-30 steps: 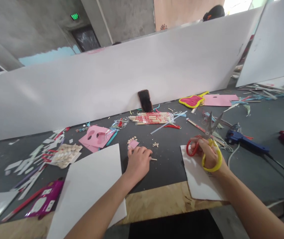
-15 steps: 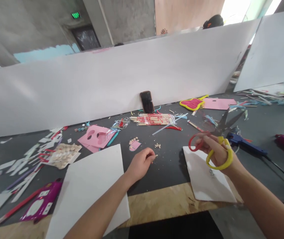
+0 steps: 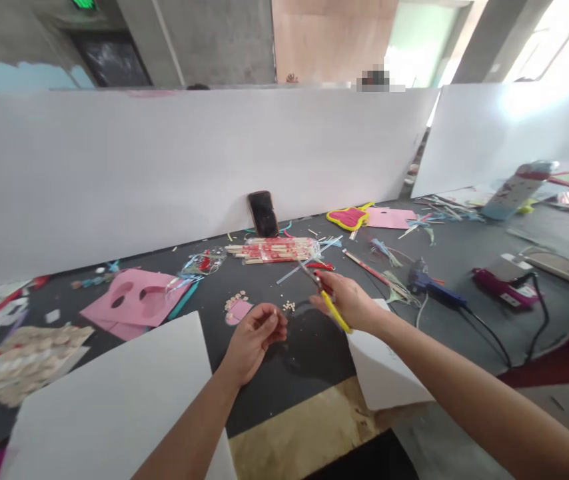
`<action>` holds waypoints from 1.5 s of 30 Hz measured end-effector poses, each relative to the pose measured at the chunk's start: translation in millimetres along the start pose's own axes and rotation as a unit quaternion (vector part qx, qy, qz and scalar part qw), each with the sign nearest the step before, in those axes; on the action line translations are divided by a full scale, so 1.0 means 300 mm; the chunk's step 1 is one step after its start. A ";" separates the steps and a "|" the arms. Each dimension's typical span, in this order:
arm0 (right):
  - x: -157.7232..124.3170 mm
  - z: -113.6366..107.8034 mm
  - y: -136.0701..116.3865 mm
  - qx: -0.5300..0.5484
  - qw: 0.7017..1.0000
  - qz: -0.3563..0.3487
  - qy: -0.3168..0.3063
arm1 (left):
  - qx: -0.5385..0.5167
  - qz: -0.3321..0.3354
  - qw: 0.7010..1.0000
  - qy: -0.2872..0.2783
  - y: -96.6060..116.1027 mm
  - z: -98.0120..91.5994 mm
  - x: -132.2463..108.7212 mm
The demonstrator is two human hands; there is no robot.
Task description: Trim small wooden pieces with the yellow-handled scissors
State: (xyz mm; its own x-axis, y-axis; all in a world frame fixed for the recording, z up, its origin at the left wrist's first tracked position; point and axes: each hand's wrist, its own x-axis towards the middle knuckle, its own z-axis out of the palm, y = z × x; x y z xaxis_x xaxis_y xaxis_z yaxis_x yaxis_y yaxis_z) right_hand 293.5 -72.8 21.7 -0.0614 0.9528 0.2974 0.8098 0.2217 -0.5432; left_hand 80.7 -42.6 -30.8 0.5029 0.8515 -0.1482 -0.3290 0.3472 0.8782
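My left hand is closed in a pinch above the dark table; whatever sits between its fingertips is too small or hidden to make out. My right hand grips scissors, whose yellow handle loop shows below the fingers while the blades point up and left. Just beyond my left fingertips lies a small pile of pale cut bits. Left of that pile is a small pink piece edged with similar round bits.
A bag of wooden sticks lies before a propped phone. Pink cut-out sheets and a white board are on the left. A glue gun, its cord, a power strip and a bottle stand right.
My right hand has brought the scissors left and inward, nearer my left hand. My left hand's pinch has turned, and the small pale stick end no longer shows. The view has swung right.
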 end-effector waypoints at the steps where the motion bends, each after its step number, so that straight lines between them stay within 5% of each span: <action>1: 0.008 0.008 -0.006 -0.016 1.000 -0.015 -0.001 | -0.015 0.003 1.000 0.002 -0.001 -0.003 -0.002; 11: 0.016 0.123 0.021 -0.065 0.993 -0.095 -0.031 | -0.052 0.048 0.996 0.055 -0.001 -0.029 0.038; 45: -0.030 0.152 0.013 -0.182 0.975 -0.082 -0.097 | 0.114 0.050 0.991 0.052 0.001 -0.036 0.024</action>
State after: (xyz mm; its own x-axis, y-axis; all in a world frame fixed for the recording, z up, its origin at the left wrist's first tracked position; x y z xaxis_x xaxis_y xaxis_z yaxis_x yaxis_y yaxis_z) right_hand 270.6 -71.0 -19.1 -0.2876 0.9402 0.1825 0.9314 0.3189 -0.1757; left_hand 75.7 -32.0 -36.4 0.3877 0.9173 -0.0906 -0.1790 0.1713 0.9688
